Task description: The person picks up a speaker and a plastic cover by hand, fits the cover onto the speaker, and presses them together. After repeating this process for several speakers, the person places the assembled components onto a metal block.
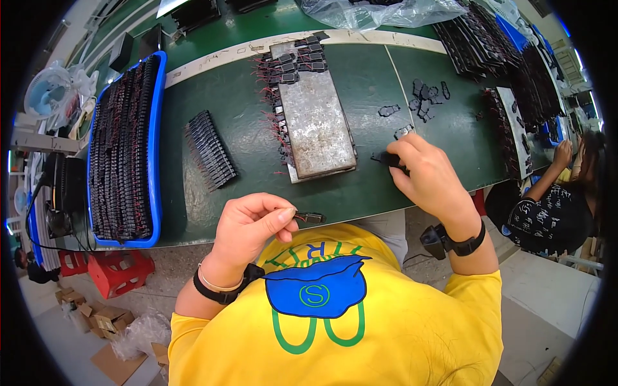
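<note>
Hands are working just above the near edge of a green table (232, 109), in the lower middle of the frame. The left hand (248, 225) is pinching a small dark component with red wires (310, 218) between thumb and fingertips, holding it at the table's near edge, just over the yellow shirt (399, 328). The right hand (428, 174), right of centre, is closing its fingers on a small black part (385, 158) that is resting on or just above the green surface; whether the part is lifted I cannot tell. Both wrists are wearing black bands.

Between and above the hands a grey metal plate (318, 122) is lying on the table, with a row of black wired pieces (297, 58) sitting along its upper end and left edge. Left of the plate a short slanted row of black parts (211, 149) is standing on the table. Further left, a blue tray (156, 141) is holding dense rows of the same dark parts. Loose black pieces (426, 96) are lying scattered above the right hand. At the upper right, more stacks of dark parts (476, 38) are filling the table, and a clear plastic bag (373, 13) is sitting at the top edge. At the right edge another person in a black shirt (547, 219) is sitting apart from the hands.
</note>
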`<state>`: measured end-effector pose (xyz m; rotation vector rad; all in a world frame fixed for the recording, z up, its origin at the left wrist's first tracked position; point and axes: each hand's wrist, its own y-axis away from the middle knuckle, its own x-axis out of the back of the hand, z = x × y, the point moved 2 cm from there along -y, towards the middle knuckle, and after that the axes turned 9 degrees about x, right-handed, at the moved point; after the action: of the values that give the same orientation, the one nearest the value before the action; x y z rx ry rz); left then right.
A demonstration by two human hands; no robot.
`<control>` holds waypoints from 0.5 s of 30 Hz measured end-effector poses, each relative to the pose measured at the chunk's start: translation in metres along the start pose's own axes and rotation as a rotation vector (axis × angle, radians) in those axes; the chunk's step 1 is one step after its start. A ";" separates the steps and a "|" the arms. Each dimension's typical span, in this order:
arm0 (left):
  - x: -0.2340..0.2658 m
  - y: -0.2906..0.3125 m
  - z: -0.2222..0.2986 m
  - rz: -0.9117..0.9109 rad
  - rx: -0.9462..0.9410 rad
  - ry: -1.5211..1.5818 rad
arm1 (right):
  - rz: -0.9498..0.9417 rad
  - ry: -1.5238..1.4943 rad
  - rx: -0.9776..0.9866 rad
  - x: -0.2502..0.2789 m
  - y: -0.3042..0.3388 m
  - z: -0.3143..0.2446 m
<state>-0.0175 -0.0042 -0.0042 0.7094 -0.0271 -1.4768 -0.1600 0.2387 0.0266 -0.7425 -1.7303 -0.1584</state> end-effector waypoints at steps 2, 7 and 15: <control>-0.001 0.000 0.000 0.002 -0.001 -0.002 | -0.112 -0.105 -0.075 0.004 -0.004 0.001; -0.004 -0.002 0.004 0.121 0.104 -0.075 | -0.275 -0.064 -0.060 0.000 -0.018 0.007; 0.003 0.000 -0.001 0.051 0.100 0.130 | 0.067 -0.204 -0.120 -0.008 0.007 -0.005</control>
<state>-0.0168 -0.0064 -0.0060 0.8784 -0.0198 -1.3858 -0.1507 0.2384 0.0186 -0.9299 -1.8987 -0.1453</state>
